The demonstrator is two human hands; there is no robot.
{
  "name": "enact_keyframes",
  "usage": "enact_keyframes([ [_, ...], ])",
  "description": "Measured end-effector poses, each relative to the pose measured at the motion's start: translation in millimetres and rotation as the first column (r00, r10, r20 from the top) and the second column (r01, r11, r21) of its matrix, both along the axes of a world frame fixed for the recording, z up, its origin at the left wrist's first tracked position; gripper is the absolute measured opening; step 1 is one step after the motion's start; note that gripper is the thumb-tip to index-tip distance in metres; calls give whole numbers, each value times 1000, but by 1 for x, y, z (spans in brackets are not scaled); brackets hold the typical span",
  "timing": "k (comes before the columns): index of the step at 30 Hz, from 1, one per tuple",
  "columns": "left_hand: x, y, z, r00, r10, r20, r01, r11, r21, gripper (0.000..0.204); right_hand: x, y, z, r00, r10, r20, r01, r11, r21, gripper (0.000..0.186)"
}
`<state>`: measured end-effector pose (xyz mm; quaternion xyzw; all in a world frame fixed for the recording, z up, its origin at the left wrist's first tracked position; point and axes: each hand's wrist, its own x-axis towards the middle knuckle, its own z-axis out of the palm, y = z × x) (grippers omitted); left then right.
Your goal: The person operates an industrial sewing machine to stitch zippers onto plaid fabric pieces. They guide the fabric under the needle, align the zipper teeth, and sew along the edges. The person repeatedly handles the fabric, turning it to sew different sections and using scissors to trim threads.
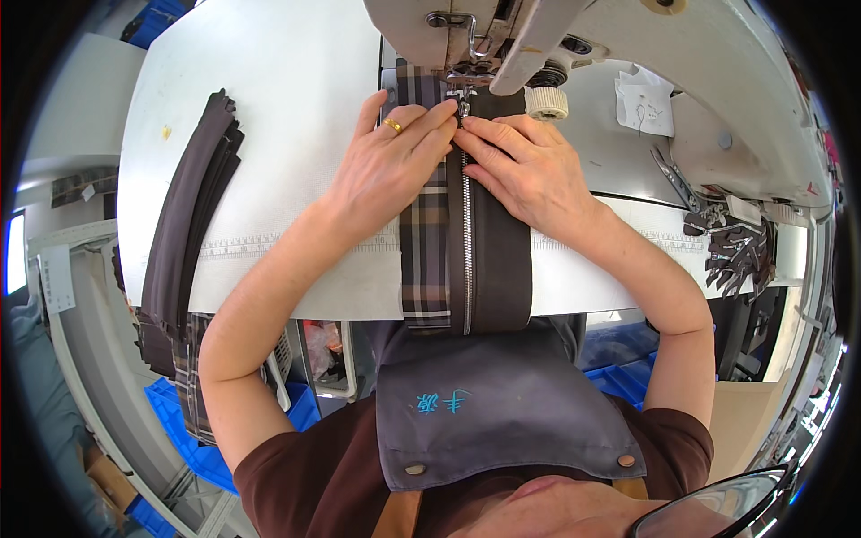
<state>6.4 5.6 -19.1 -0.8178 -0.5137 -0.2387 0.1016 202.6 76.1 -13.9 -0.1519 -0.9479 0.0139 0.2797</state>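
Observation:
A long metal-toothed zipper (467, 242) runs lengthwise between a brown plaid fabric strip (425, 255) and a plain dark brown strip (504, 255). Its upper end lies at the presser foot (462, 87) of a sewing machine (601, 36). My left hand (390, 152), with a gold ring, rests over the plaid strip, its fingertips bunched on the zipper just before the foot; the thumb is hidden. My right hand (534, 166) lies over the dark strip, thumb and fingers closed on the zipper beside the left fingertips. The slider is too small to make out.
Dark fabric strips (193, 211) lie stacked on the white table (269, 90) at left. At right are thread snips (677, 179), a pile of zipper sliders (740, 251) and a white paper scrap (644, 100). A ruler tape (619, 238) crosses the table. Blue bins (184, 430) stand below.

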Motion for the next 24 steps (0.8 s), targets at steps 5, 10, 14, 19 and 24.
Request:
enact_keyframes([
  [5,3,8,0,998,22,65,-19,999,-36,16,0,2,3,1000,-1,21,2,1000,-7,34],
  [10,2,9,-3,991,48,125,-43,998,-46,17,-2,0,3,1000,-5,29,6,1000,-18,34],
  [14,-3,5,3,985,74,154,-58,993,-102,21,-4,0,4,998,-7,59,9,1000,-30,36],
  [19,-30,-64,15,963,264,-45,-262,964,49,27,0,0,3,999,-6,51,8,999,-31,37],
  [24,-130,-118,28,610,791,-39,-769,603,210,23,0,-2,2,998,-16,54,16,1000,-9,37],
])
